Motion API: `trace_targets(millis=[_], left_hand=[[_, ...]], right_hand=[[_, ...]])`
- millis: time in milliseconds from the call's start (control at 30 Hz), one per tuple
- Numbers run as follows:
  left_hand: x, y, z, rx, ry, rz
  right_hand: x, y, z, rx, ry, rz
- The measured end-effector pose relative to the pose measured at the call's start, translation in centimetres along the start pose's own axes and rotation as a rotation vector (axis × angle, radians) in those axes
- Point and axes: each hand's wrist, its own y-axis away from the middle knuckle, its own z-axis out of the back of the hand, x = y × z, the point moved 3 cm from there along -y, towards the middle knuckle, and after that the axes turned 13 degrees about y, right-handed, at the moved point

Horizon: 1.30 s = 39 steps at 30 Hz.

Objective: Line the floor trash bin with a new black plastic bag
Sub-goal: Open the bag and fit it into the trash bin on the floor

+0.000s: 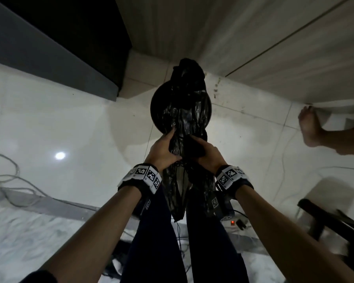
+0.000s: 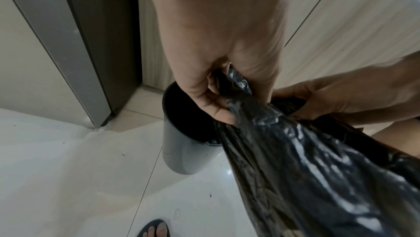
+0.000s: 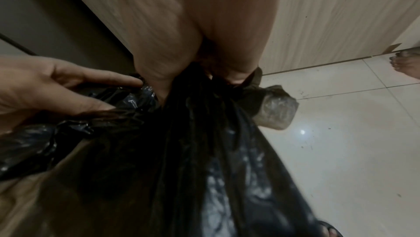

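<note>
I stand on a glossy white tiled floor (image 1: pixel 74 123) that mirrors one small round spot of light (image 1: pixel 60 155). Ahead of me rise pale wood-grain panels (image 1: pixel 264 43), split by a thin dark seam, and to their left a grey door frame (image 2: pixel 66 47) with a dark panel beside it. A loose pale cable (image 1: pixel 6 176) curls on the tiles at my left (another thin one trails off to the right). A dark chair (image 1: pixel 331 219) sits low on my right.
</note>
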Motion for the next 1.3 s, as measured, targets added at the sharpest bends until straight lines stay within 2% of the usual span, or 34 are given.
trace_targets(millis=[200, 433, 633, 833, 1033, 1300], left_hand=[[-0.8, 2.9, 0.0, 0.005, 0.015, -0.009], [-4.3, 6.7, 1.6, -0.019, 0.022, -0.017], [-6.0, 9.7, 2.6, -0.027, -0.036, -0.032], [-6.0, 10.4, 3.1, -0.028, -0.046, -0.001], [-4.9, 6.9, 3.3, -0.032, -0.035, 0.018], [-1.7, -5.6, 5.1, -0.164, 0.022, -0.058]], right_hand=[[0.6, 2.4, 1.2, -0.006, -0.010, 0.011], [3.1, 6.5, 4.1, -0.025, -0.006, 0.046], [4.7, 9.2, 5.8, 0.027, 0.053, 0.077], [3.9, 9.7, 6.8, 0.105, 0.055, 0.066], [3.5, 6.1, 7.0, 0.088, 0.097, 0.032], [0.9, -6.8, 6.5, -0.128, 0.121, -0.025]])
